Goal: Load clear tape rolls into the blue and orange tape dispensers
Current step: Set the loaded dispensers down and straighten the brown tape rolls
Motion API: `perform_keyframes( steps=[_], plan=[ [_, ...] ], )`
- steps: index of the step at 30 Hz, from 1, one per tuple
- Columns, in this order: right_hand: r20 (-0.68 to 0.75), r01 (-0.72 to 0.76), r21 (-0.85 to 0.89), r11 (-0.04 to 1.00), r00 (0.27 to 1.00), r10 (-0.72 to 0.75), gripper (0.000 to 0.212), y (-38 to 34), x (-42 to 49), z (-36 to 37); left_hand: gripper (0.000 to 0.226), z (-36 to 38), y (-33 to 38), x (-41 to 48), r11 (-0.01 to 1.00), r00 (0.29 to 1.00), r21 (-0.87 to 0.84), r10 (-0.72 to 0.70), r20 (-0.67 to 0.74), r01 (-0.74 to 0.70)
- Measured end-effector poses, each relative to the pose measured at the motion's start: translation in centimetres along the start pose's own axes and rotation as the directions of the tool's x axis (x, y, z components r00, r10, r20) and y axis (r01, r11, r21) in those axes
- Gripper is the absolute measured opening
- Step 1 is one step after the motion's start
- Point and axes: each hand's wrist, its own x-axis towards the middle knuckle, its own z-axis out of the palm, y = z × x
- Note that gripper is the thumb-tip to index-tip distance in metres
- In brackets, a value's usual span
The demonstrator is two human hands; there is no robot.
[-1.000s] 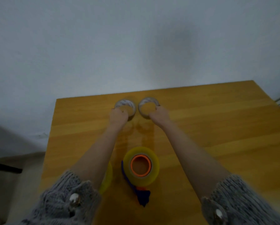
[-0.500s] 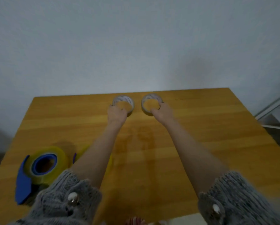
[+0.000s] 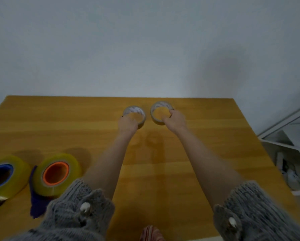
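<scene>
Two clear tape rolls lie flat near the far edge of the wooden table (image 3: 206, 153). My left hand (image 3: 128, 123) grips the near rim of the left roll (image 3: 134, 111). My right hand (image 3: 175, 120) grips the near right rim of the right roll (image 3: 160, 108), fingers hooked into its core. At the near left stand two yellowish tape rolls on dispensers: one with a blue core (image 3: 2, 176) at the frame's edge, one with an orange core (image 3: 56, 173) with a dark blue handle part (image 3: 36, 202) beside it.
A white wall rises behind the table. White shelving (image 3: 288, 141) with cables stands off the table's right side. Grey knitted sleeves cover both forearms near the front edge.
The view has swung right and tilted, so both dispensers now show at the near left. Both hands stay on the two clear rolls at the far edge.
</scene>
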Motion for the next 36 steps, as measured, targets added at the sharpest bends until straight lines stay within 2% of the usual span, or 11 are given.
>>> perform_keyframes(
  steps=[7, 9, 13, 18, 24, 29, 32, 35, 36],
  plan=[
    [-0.023, -0.052, -0.029, 0.998, 0.998, 0.051, 0.046, 6.0, 3.3, -3.6, 0.031, 5.5, 5.4, 2.2, 0.989, 0.99, 0.088, 0.112, 0.086, -0.12],
    [-0.024, -0.085, -0.016, 0.996, 0.996, 0.085, 0.052, 8.3, 4.5, -5.0, 0.025, 7.7, 7.1, 2.7, 0.993, 0.99, 0.04, 0.11, 0.086, -0.114],
    [-0.002, -0.089, -0.028, 0.996, 0.996, 0.089, 0.055, 12.8, 8.1, -8.2, 0.036, 11.9, 11.4, 3.5, 0.994, 0.992, 0.043, 0.094, 0.086, -0.098],
    [0.074, -0.044, -0.033, 0.998, 0.996, 0.046, 0.058, 17.9, 12.9, -12.5, 0.048, 18.0, 15.7, 4.5, 0.997, 1.0, -0.072, 0.014, 0.02, -0.012],
    [0.117, -0.082, 0.046, 0.996, 0.99, 0.076, 0.056, 24.9, 18.6, -16.5, 0.044, 25.5, 22.1, 4.6, 0.996, 0.999, -0.091, -0.002, 0.036, 0.006],
    [0.087, -0.093, -0.002, 0.996, 0.992, 0.093, 0.044, 28.5, 21.6, -19.1, 0.032, 29.7, 26.0, 7.3, 0.996, 0.998, -0.084, -0.011, 0.064, 0.016],
    [0.067, -0.132, 0.019, 0.991, 0.989, 0.13, 0.012, 30.2, 23.7, -19.4, 0.038, 31.5, 27.8, 8.8, 0.995, 0.997, -0.098, -0.028, 0.067, 0.034],
    [0.045, -0.146, 0.105, 0.984, 0.989, 0.142, 0.023, 31.2, 25.3, -19.1, 0.042, 32.8, 28.7, 10.8, 0.987, 0.997, -0.145, -0.065, 0.052, 0.072],
    [0.049, -0.145, 0.124, 0.982, 0.989, 0.14, 0.017, 31.5, 25.7, -19.0, 0.042, 33.1, 28.9, 11.3, 0.987, 0.997, -0.145, -0.059, 0.042, 0.064]
  ],
)
